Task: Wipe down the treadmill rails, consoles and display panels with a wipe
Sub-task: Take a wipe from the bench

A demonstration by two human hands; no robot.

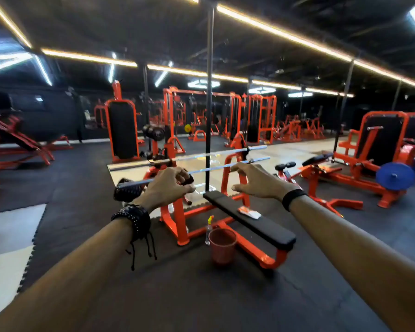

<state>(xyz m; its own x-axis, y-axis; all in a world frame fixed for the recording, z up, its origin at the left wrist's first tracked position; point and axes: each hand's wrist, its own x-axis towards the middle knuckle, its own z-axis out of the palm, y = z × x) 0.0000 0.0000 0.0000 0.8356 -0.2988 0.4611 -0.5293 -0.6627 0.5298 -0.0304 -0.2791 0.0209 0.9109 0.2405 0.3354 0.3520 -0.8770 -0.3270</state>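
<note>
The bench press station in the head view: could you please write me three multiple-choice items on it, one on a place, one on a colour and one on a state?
1. Where does the white wipe lie?
A. on the black bench pad
B. in the cup
C. on the barbell

2. What colour is the bench frame?
A. blue
B. orange
C. yellow

3. How is the right hand?
A. gripping the wipe
B. clenched in a fist
C. open, holding nothing

Answers:
1 A, the wipe rests on the pad's top.
2 B, the uprights and feet are orange.
3 C, its fingers are spread by the barbell, clasping nothing.
</note>
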